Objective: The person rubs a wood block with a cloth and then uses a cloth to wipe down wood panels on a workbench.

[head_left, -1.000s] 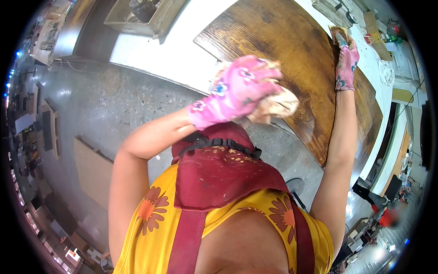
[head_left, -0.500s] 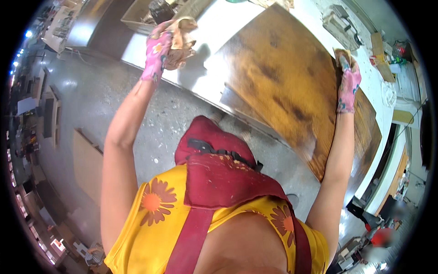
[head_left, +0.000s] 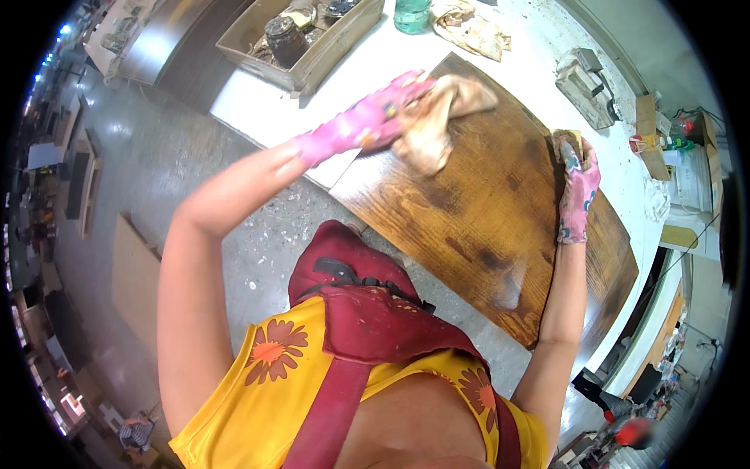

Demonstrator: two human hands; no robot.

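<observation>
My left hand (head_left: 373, 119), in a pink flowered glove, is closed around a crumpled tan rag (head_left: 428, 133). The rag lies over the far left part of a brown stained wood panel (head_left: 476, 211), whose grain shows dark patches. At the panel's right edge is my right hand (head_left: 578, 184), also in a pink glove with smudged fingertips. Its fingers are closed on a small yellowish-brown pad (head_left: 576, 136), mostly hidden by the glove. A second brown wood board (head_left: 613, 254) lies just right of that hand.
On the white table (head_left: 531, 74), a box (head_left: 312, 70) holding a dark-stained jar (head_left: 286, 41) stands at the far left. Beyond the panel are a green container (head_left: 412, 16) and another crumpled cloth (head_left: 471, 30). A grey block-shaped tool (head_left: 586, 90) sits at the far right.
My left hand has swung right with the rag, from beyond the panel's left side to over its far left part. The panel and my right hand appear lower and slightly left in view.
</observation>
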